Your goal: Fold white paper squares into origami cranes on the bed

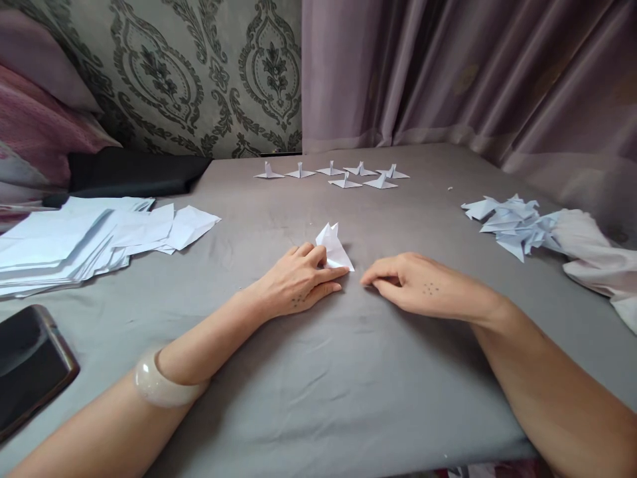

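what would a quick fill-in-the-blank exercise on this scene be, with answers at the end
1. Of the left hand and the right hand, only the ____ one touches the folded paper.
2. Altogether, ____ small paper figures stand in the far rows.
3. The heap of folded pieces lies on the picture's ____ side.

Missing words: left; seven; right.

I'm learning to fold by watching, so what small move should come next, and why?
Probably bring the right hand in to the right edge of the folded paper, to steady or crease it. The left hand already has fingers on the piece against the gray cloth, while the right hand sits just apart, with nothing visible in it.
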Motion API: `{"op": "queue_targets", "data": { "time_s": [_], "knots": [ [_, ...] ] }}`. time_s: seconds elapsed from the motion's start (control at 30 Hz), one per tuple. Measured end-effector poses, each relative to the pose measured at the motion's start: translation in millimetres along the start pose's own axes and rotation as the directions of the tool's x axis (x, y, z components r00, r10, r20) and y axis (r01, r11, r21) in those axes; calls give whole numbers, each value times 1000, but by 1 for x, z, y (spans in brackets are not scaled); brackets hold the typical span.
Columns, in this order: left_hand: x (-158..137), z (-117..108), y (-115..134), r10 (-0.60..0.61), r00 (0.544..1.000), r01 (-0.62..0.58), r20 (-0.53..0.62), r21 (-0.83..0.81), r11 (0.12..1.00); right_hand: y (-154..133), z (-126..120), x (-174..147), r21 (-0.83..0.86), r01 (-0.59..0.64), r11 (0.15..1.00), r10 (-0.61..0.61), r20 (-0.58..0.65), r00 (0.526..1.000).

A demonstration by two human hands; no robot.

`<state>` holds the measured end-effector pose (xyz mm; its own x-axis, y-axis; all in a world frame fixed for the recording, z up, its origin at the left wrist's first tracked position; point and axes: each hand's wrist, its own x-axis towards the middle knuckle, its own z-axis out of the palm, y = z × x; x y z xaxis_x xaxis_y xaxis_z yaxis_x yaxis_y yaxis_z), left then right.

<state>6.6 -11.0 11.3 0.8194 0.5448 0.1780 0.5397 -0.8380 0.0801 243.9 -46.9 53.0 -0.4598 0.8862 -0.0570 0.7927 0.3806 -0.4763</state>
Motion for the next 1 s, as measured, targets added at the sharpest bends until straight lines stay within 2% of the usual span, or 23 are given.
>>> {"op": "queue_targets", "data": {
  "time_s": [0.03,0.13,0.23,0.3,0.37,0.4,0.47,0.5,0.53,0.57,0.63,0.73,0.87,1.0],
  "knots": [
    [0,0,0,-3,1000,3,-10,-3,1000,0,5,4,35,-50,998,51,-17,999],
    [-3,3,0,-1,998,-1,-59,-31,1000,-1,24,16,146,-175,974,205,-221,953],
    [-5,7,-2,12,992,-19,-123,-56,998,-3,44,26,185,-154,971,206,-308,929],
    [-7,9,-4,16,987,-25,-162,-53,998,-5,52,29,163,-121,979,169,-328,929],
    [-8,9,-5,-13,968,7,-249,-26,1000,-7,55,29,113,-75,991,111,-348,931],
    [-8,9,-5,-52,944,53,-326,-7,999,-8,56,28,70,-51,996,74,-369,926],
    [-10,7,-4,-144,851,189,-506,39,981,-9,54,27,-72,-7,997,-26,-439,898],
    [-10,6,-4,-168,802,251,-573,67,966,-9,53,26,-165,8,986,-86,-475,876],
    [-11,4,-3,-167,776,286,-608,104,953,-9,52,26,-258,15,966,-147,-500,853],
    [-12,3,-3,-133,784,280,-606,154,948,-9,51,26,-341,19,940,-202,-511,835],
    [-13,2,-3,-28,852,181,-523,242,953,-8,49,25,-458,24,889,-275,-490,827],
    [-12,2,-4,82,924,16,-373,253,967,-7,48,21,-533,39,845,-291,-398,870],
    [-11,5,-2,73,951,-20,-300,176,984,-11,49,12,-551,38,833,-223,-272,936],
    [-11,5,0,38,965,-8,-261,116,993,-17,49,8,-500,6,866,-134,-220,966]
  ]
}}
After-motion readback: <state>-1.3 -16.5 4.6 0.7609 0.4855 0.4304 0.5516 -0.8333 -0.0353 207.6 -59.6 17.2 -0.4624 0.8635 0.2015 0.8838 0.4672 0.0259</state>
